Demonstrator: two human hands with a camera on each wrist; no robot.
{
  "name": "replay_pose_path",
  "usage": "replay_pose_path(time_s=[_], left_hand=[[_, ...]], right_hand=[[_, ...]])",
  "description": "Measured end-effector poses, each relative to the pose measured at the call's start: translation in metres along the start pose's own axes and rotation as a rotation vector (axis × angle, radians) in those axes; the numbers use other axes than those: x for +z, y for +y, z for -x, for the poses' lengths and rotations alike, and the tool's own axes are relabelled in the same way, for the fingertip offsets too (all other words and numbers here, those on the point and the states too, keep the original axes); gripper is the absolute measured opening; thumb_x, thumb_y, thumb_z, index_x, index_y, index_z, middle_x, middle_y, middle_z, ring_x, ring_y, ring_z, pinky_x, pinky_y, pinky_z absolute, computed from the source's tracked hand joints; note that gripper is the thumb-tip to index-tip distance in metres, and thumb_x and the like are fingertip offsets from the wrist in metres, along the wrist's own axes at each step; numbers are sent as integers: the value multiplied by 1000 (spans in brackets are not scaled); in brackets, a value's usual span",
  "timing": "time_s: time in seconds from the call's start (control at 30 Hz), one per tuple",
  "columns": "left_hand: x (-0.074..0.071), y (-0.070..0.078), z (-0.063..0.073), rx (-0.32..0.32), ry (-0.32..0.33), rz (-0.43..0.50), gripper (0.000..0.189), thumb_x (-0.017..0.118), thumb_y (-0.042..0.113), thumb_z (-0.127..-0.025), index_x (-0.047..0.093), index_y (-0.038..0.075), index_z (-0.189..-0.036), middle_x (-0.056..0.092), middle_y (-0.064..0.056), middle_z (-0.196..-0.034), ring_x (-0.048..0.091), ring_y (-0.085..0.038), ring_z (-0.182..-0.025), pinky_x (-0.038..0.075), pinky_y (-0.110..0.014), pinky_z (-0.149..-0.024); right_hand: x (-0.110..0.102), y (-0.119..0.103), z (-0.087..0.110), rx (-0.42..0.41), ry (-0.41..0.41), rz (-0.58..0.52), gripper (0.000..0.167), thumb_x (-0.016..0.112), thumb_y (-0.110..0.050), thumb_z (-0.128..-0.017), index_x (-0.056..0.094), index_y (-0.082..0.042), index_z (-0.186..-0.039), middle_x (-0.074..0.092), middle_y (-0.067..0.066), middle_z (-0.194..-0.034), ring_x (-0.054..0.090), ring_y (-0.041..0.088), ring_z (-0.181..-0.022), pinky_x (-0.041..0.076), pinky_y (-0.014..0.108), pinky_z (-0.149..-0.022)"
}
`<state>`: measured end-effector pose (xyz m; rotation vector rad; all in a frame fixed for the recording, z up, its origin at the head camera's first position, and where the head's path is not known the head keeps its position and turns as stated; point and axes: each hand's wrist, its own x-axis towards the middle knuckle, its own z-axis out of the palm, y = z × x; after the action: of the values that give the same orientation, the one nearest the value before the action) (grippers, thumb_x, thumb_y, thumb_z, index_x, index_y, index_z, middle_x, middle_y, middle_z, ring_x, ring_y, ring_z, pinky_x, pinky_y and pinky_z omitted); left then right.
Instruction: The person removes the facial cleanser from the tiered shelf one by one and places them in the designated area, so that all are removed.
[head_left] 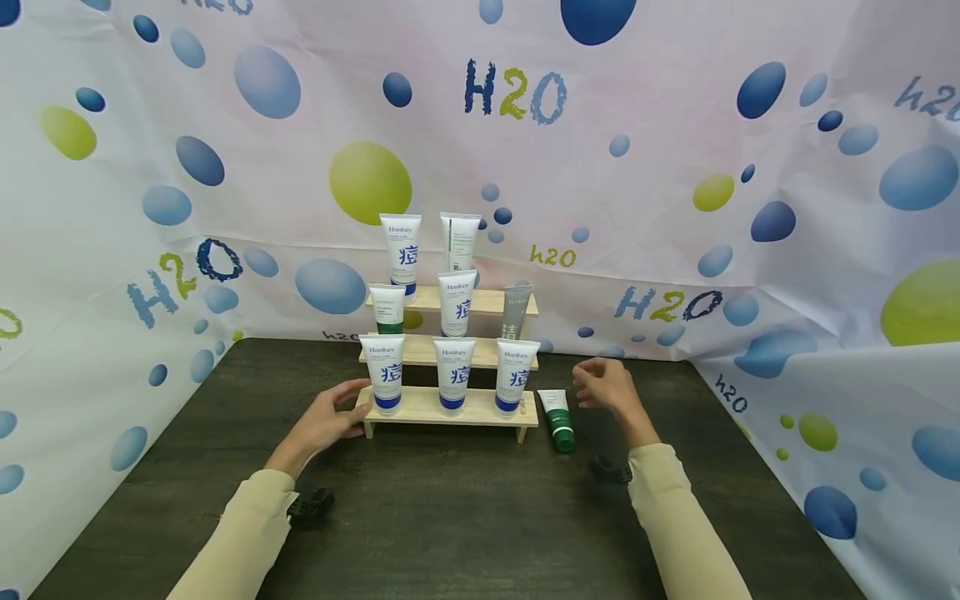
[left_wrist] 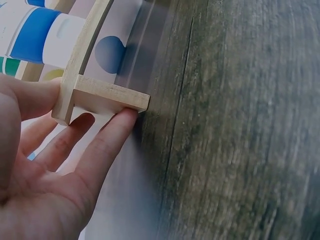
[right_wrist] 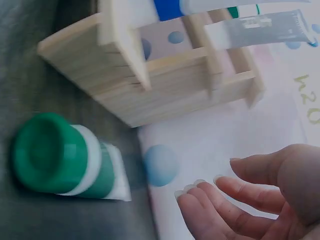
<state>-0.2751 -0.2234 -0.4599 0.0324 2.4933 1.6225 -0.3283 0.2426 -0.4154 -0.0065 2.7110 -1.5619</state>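
A three-step wooden display stand (head_left: 420,406) stands on the dark table, carrying squeeze tubes. My left hand (head_left: 327,422) grips its left end. In the left wrist view the thumb lies at the step's edge (left_wrist: 67,100) and the fingers reach around the end support (left_wrist: 111,94). Right of the stand, a green-and-white tube (head_left: 557,421) lies on the table, its green cap (right_wrist: 42,152) toward me. My right hand (head_left: 606,388) hovers beyond and right of that tube, fingers loosely bent, nothing between them.
Three white tubes with blue bands, one a middle tube (head_left: 453,375), stand on the front step. A green-banded tube (head_left: 387,308), a white tube (head_left: 456,304) and a grey tube (head_left: 515,311) occupy the middle step. Two white tubes stand on top. A printed backdrop (head_left: 615,208) rises behind the table.
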Motion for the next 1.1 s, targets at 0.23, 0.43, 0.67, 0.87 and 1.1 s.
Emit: replay_pose_path(time_s=[0.23,0.43,0.67,0.87,1.1], left_hand=[[-1,-1,-2,-1,-3,0,60,61,22,-106,36,10,-160,28,-31,-165,43,-51,-144,63,-47,-97],[-2,2,-3,-4,0,-10,59,61,23,-106,38,11,-159,28,-30,-165,41,-51,-146,63,-46,-96],[-2,1,0,-3,-6,-8,60,61,21,-106,37,9,-159,28,-31,-164,41,-52,-145,63,-45,-96],[-2,-1,-1,0,-5,-4,60,61,20,-106,37,9,-159,29,-31,-164,41,-51,-145,64,-45,-96],[-3,0,1,2,-3,-5,61,61,22,-106,36,9,-160,29,-32,-163,45,-51,-142,64,-46,-95]], right_hand=[[-17,-41,-4,-96,-40,58,40,56,-18,-107,58,11,-135,66,35,-123,74,16,-79,68,41,-76],[-29,-83,-7,-184,-43,86,42,56,-21,-108,59,10,-136,65,35,-127,74,18,-85,68,39,-80],[-23,-134,-12,-269,4,112,38,58,-22,-106,63,4,-134,67,27,-125,70,38,-108,65,46,-92],[-7,-166,-17,-352,37,110,36,59,-20,-105,64,2,-133,67,22,-131,68,37,-114,62,46,-99],[6,-190,-27,-372,20,76,37,62,-22,-104,63,-1,-135,65,20,-136,65,35,-121,57,47,-103]])
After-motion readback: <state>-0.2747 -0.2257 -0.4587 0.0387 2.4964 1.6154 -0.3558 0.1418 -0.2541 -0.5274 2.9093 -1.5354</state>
